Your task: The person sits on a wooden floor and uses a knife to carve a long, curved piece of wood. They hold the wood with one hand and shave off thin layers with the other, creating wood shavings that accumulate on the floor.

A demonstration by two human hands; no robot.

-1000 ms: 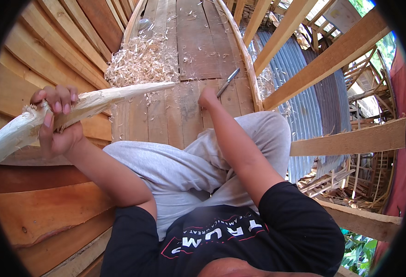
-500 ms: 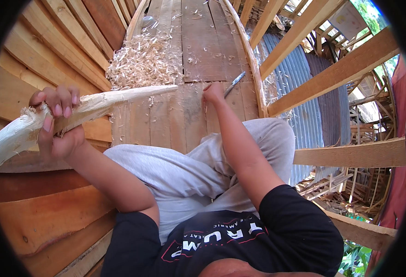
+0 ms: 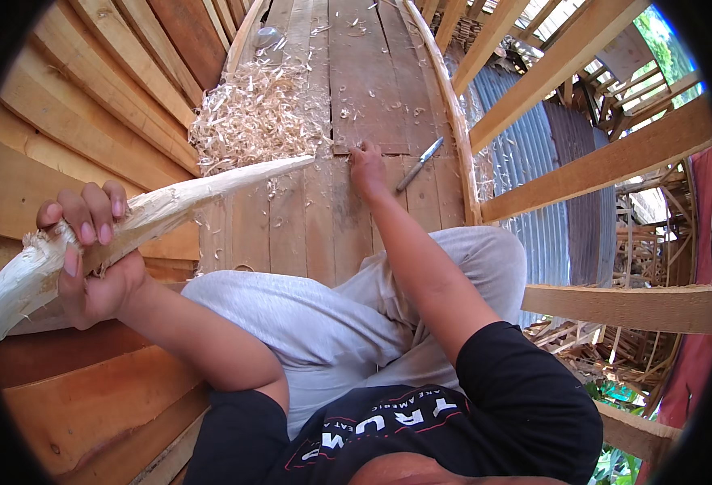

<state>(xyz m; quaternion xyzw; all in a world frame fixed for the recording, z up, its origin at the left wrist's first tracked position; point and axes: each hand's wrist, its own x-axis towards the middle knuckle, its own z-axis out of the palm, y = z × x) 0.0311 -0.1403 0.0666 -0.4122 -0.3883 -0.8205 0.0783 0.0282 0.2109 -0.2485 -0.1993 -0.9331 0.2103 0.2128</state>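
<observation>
A pale, peeled branch (image 3: 186,192) tapers to a carved point over the floorboards, and its thick end curves toward the lower left. My left hand (image 3: 93,242) grips it near a frayed, knobby spot, with fingers over the top and thumb on the near side. Down at the plank floor, my right hand (image 3: 366,171) has its fingers curled; anything within them is hidden. Just right of that hand, apart from it, a slim metallic tool (image 3: 420,164) resembling a knife lies slantwise on the boards.
Curly wood shavings (image 3: 255,117) are heaped beyond the branch on the plank floor (image 3: 291,226). A small clear round object (image 3: 267,36) sits farther off. Stacked planks (image 3: 89,105) line the left side. At right stand slatted wooden rails (image 3: 614,149), with corrugated metal sheets (image 3: 526,194) beyond.
The whole view has shifted slightly. My right hand has moved a little left along the floor, farther from the slim tool. My left hand keeps its grip on the branch.
</observation>
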